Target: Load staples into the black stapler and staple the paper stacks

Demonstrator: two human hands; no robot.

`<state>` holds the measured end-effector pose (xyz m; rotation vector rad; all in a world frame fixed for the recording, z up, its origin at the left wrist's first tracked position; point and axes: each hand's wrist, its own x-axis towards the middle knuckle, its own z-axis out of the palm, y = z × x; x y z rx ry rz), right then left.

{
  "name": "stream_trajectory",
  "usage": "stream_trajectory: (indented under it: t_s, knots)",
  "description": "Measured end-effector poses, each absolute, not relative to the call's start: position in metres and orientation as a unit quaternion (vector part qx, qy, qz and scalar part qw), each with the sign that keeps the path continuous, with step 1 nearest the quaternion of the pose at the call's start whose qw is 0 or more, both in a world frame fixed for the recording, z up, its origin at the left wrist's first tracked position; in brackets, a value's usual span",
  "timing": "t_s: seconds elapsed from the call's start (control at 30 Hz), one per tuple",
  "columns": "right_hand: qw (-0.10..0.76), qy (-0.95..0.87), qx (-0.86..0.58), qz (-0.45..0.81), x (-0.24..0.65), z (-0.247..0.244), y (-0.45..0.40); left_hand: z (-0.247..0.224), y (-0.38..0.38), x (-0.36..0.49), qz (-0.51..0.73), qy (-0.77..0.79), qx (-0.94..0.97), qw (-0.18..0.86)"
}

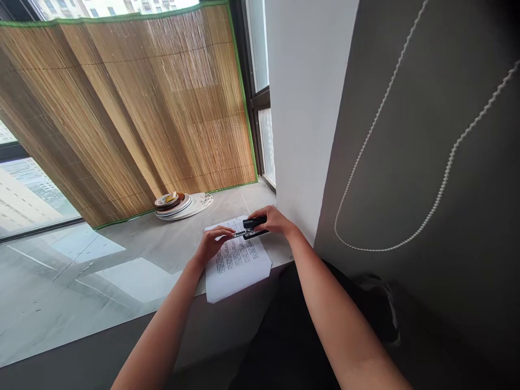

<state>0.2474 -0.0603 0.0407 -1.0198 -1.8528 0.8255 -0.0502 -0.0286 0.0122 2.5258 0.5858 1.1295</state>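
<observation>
A black stapler [252, 222] is held above a printed sheet of paper [239, 276], its jaws spread apart. My right hand [273, 220] is closed around the stapler's right end. At its left end, a thin metallic part sticks out, and the fingertips of my left hand [214, 242] pinch it. The paper lies under both hands on the grey ledge [154, 244], and its near end extends past the ledge's front edge.
Stacked plates [173, 206] stand at the back of the ledge beside a white oval platter [201, 202]. Behind them hangs a bamboo blind [162, 108]. A wall [306, 108] rises on the right, with a beaded cord [361, 157] in front.
</observation>
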Motion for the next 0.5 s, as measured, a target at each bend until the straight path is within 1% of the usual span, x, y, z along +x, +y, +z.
stream_trajectory:
  t_s: [0.17, 0.33, 0.43, 0.5]
  knots:
    - [0.398, -0.765, -0.370, 0.345, 0.225, 0.049, -0.068, 0.002, -0.024, -0.045, 0.436, 0.239, 0.850, 0.176]
    - [0.421, -0.770, -0.366, 0.309, 0.195, 0.048, -0.069, 0.001, -0.019, -0.048, 0.444, 0.274, 0.840, 0.147]
    - [0.447, -0.731, -0.432, 0.280, 0.173, 0.042, -0.068, 0.007, -0.017, -0.054, 0.462, 0.313, 0.822, 0.111]
    - [0.453, -0.695, -0.492, 0.264, 0.156, 0.037, -0.068, 0.009, -0.016, -0.058, 0.521, 0.374, 0.764, 0.064]
